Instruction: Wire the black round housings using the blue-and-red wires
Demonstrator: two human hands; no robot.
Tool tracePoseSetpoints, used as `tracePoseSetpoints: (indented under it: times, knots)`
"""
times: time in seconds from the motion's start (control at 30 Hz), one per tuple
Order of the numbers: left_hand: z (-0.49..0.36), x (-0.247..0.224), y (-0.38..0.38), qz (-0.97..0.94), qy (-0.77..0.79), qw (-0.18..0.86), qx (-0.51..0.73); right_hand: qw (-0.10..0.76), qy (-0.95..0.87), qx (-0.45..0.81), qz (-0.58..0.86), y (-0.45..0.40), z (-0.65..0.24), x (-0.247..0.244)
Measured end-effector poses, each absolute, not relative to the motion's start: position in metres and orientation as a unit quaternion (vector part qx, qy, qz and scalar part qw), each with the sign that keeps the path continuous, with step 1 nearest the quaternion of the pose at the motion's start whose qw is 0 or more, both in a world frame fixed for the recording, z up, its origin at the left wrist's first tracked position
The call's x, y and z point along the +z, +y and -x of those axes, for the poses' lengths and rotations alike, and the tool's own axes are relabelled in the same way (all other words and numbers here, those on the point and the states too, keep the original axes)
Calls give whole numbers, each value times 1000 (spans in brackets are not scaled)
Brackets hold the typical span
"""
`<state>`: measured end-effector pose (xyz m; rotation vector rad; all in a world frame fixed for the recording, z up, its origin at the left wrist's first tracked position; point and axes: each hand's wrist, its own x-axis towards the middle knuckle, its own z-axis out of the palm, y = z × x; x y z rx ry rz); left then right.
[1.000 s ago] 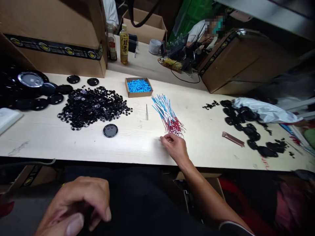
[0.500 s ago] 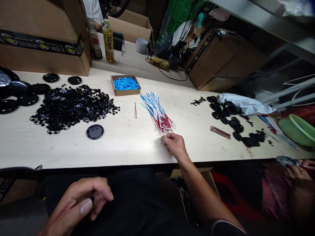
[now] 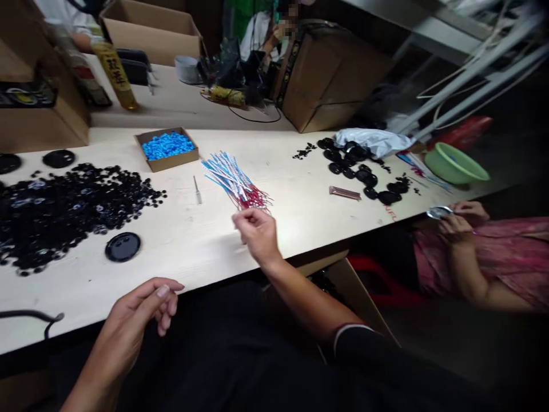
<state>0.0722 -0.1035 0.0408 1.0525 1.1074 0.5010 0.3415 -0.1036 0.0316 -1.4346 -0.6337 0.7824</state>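
Hands well apart: the right hand pinched just below a loose bundle of thin blue-and-red wires on the pale wooden desk, any grip unclear; the left hand curled, empty. Bundle looks light, springy, best gathered at its red end

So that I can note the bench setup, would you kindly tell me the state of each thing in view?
Wire bundle, lying loose on the table
Right hand, raised beside the bundle, fingers pinched
Left hand, relaxed, holding nothing
Cardboard tray, open, full of blue pieces
Screwdriver, lying flat
Black disc, lying flat
Co-worker's hands, holding a shiny disc
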Motion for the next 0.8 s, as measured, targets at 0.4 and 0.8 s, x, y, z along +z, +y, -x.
tracePoseSetpoints:
  times: [0.4, 0.8]
  knots:
    - [-122, 60, -49, -487, 412, 712, 292, 594, -524, 314, 523, -157, -264, 21]
    - [-108, 72, -59, -538, 465, 648, 271, 568, -542, 366, 500, -163, -266, 10]
